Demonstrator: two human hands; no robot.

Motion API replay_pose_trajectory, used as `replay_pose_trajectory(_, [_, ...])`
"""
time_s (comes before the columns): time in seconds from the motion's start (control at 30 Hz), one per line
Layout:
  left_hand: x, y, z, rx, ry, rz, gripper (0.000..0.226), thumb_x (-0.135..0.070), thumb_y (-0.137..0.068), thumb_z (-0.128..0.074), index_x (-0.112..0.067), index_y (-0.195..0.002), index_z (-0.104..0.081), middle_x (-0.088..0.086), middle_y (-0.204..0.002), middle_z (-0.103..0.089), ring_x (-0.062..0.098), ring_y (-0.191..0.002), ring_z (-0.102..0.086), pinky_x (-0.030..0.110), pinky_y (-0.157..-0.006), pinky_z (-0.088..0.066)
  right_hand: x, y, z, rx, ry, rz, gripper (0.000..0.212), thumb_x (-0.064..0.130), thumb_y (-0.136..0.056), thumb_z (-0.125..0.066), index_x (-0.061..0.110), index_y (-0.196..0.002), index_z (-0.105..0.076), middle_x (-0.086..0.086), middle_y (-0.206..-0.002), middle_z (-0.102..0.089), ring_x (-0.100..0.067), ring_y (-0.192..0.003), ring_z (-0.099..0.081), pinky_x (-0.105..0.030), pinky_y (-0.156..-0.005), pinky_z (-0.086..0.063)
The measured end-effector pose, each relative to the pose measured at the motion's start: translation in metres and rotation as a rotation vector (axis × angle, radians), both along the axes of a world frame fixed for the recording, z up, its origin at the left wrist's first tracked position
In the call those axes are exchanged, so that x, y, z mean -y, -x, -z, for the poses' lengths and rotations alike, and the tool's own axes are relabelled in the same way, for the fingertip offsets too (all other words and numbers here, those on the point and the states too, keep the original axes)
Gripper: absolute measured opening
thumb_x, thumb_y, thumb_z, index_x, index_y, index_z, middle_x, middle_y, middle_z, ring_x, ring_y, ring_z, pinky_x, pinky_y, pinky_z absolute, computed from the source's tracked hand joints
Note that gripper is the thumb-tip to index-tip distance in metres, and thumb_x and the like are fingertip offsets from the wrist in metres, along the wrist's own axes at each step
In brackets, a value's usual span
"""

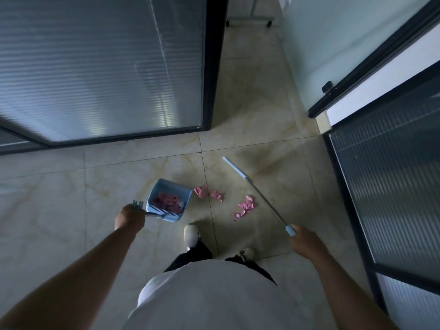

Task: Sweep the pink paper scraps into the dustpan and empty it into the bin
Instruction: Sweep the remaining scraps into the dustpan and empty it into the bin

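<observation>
A light blue dustpan (154,190) stands on the tiled floor, with pink paper scraps (167,201) lying inside it. My left hand (129,216) grips the top of its handle. More pink scraps lie loose on the floor to its right: one (200,191) beside the pan's mouth, another (217,195) a little further, and a larger cluster (245,207) near the broom pole. My right hand (306,241) holds the blue grip end of a thin broom pole (259,192), which slants up and left over the floor. The broom's brush is not visible.
A glass partition with blinds and a dark frame (209,67) stands ahead on the left. Another dark-framed glass wall (381,186) runs along the right. A narrow corridor leads ahead between them, with a wheeled stand (250,21) at its far end. My shoes (191,235) stand just behind the scraps.
</observation>
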State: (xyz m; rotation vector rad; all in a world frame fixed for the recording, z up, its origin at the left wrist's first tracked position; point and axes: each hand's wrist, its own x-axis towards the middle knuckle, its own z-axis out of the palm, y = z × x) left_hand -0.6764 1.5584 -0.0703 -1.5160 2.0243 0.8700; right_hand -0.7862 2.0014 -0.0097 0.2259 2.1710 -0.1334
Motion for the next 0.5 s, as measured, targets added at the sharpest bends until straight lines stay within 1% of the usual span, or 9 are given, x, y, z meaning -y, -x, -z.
replay_pose_trajectory(0.07, [0.002,-0.006,-0.002,-0.004,0.006,0.013,0.009,-0.006,-0.08,-0.061,-0.007,-0.089,-0.062,0.014,-0.078,-0.064,0.033,-0.074,-0.064,0.031,-0.059,-0.045,-0.005,-0.007,0.006,-0.011,-0.014,0.067,0.051,0.034,-0.099,-0.034,0.015,-0.146,-0.037,-0.011,-0.144,-0.047,-0.029,-0.129,-0.047,-0.037,-0.105,-0.039])
replay_pose_trajectory(0.13, [0.005,-0.012,-0.003,-0.016,0.016,0.031,0.01,-0.009,-0.08,-0.062,-0.007,-0.09,-0.061,0.017,-0.082,-0.067,0.035,-0.078,-0.066,0.034,-0.063,-0.05,-0.008,-0.012,0.01,-0.019,-0.04,0.111,0.049,0.031,-0.099,-0.035,0.01,-0.143,-0.039,-0.015,-0.141,-0.048,-0.032,-0.127,-0.047,-0.037,-0.104,-0.038])
replay_pose_trajectory(0.17, [0.004,-0.015,-0.005,-0.013,0.026,0.058,0.011,-0.009,-0.082,-0.062,-0.006,-0.092,-0.062,0.019,-0.087,-0.067,0.036,-0.082,-0.066,0.036,-0.067,-0.052,-0.009,-0.014,0.01,-0.014,-0.06,0.132,0.048,0.029,-0.098,-0.037,0.007,-0.141,-0.04,-0.017,-0.141,-0.048,-0.033,-0.128,-0.047,-0.037,-0.103,-0.038])
replay_pose_trajectory(0.23, [0.003,-0.025,-0.006,0.014,0.06,0.119,0.02,-0.011,-0.086,-0.062,-0.002,-0.103,-0.062,0.023,-0.103,-0.066,0.038,-0.094,-0.064,0.038,-0.077,-0.051,-0.011,-0.018,0.011,-0.018,-0.099,0.14,0.047,0.025,-0.096,-0.04,0.002,-0.137,-0.043,-0.021,-0.14,-0.048,-0.034,-0.128,-0.048,-0.035,-0.103,-0.038])
replay_pose_trajectory(0.3, [0.0,-0.038,-0.009,0.024,0.1,0.178,0.025,-0.012,-0.089,-0.061,0.001,-0.111,-0.061,0.024,-0.112,-0.064,0.039,-0.103,-0.062,0.038,-0.081,-0.048,-0.014,-0.025,0.014,0.044,-0.129,0.102,0.047,0.024,-0.094,-0.039,0.0,-0.134,-0.047,-0.022,-0.14,-0.048,-0.034,-0.127,-0.049,-0.035,-0.102,-0.04])
replay_pose_trajectory(0.37, [0.0,-0.051,-0.012,0.015,0.115,0.229,0.025,-0.011,-0.09,-0.059,0.001,-0.111,-0.061,0.025,-0.112,-0.064,0.04,-0.102,-0.062,0.038,-0.081,-0.048,-0.015,-0.036,0.018,0.111,-0.132,0.029,0.046,0.024,-0.092,-0.037,0.002,-0.128,-0.055,-0.021,-0.134,-0.053,-0.034,-0.118,-0.056,-0.035,-0.097,-0.044])
replay_pose_trajectory(0.43, [0.001,-0.063,-0.012,-0.007,0.13,0.305,0.024,-0.01,-0.089,-0.059,0.0,-0.11,-0.061,0.026,-0.111,-0.064,0.041,-0.101,-0.061,0.039,-0.08,-0.048,-0.01,-0.049,0.017,0.188,-0.1,-0.019,0.036,0.02,-0.092,-0.039,0.003,-0.114,-0.064,-0.021,-0.117,-0.063,-0.031,-0.098,-0.064,-0.033,-0.084,-0.05])
replay_pose_trajectory(0.47, [0.003,-0.067,-0.013,-0.019,0.14,0.35,0.025,-0.009,-0.088,-0.06,-0.001,-0.111,-0.061,0.026,-0.111,-0.064,0.042,-0.1,-0.06,0.039,-0.079,-0.048,-0.004,-0.053,0.014,0.217,-0.095,-0.038,0.03,0.017,-0.093,-0.041,0.003,-0.103,-0.065,-0.02,-0.102,-0.066,-0.03,-0.089,-0.066,-0.032,-0.076,-0.051])
replay_pose_trajectory(0.5, [0.004,-0.07,-0.014,-0.023,0.148,0.388,0.026,-0.008,-0.088,-0.06,-0.002,-0.113,-0.061,0.026,-0.111,-0.065,0.043,-0.101,-0.06,0.038,-0.078,-0.047,0.002,-0.056,0.011,0.245,-0.1,-0.076,0.025,0.014,-0.093,-0.041,0.002,-0.093,-0.063,-0.017,-0.087,-0.065,-0.029,-0.081,-0.066,-0.031,-0.068,-0.049])
